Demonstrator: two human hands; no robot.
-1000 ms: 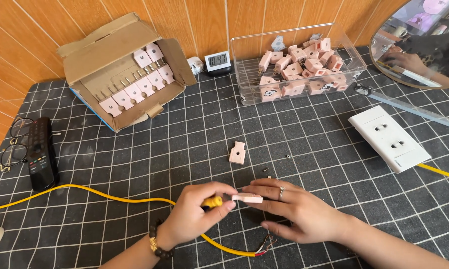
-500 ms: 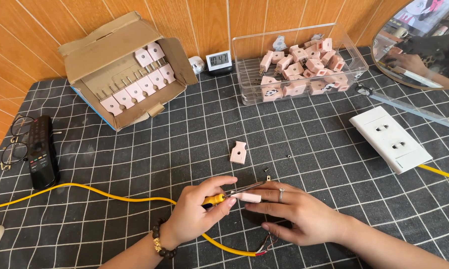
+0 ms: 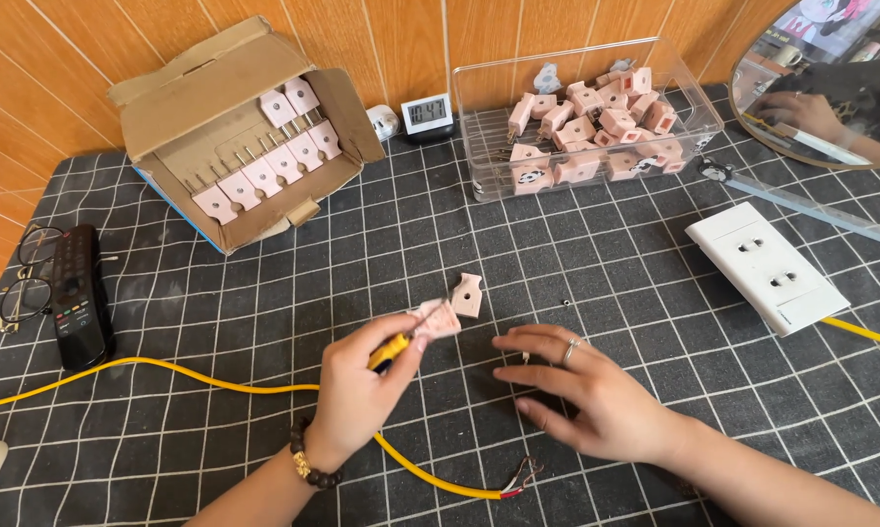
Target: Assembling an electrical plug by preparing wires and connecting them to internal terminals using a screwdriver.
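My left hand (image 3: 362, 390) grips a yellow-handled screwdriver (image 3: 389, 351), and a pink plug half (image 3: 438, 318) sits at its fingertips, against the tool's tip. Another pink plug piece (image 3: 468, 295) lies on the black checked mat just beyond it. To the right, my right hand (image 3: 581, 395) rests palm down on the mat with its fingers spread and holds nothing; it wears a ring. A yellow cable (image 3: 166, 371) runs from the left under my left wrist and ends in bare stripped wires (image 3: 526, 475) near my right forearm.
An open cardboard box (image 3: 166, 107) of pink plugs stands at the back left, and a clear plastic bin (image 3: 479, 146) of more plugs at the back. Between them is a small digital clock (image 3: 427, 115). A white double socket (image 3: 767, 263), a ruler (image 3: 811, 207), a mirror (image 3: 830, 88), a remote (image 3: 79, 293) and glasses (image 3: 20, 278) lie around.
My hands have come apart. The left hand has lifted away up and left with the screwdriver and the pink plug half. The right hand has let go and spread flat on the mat.
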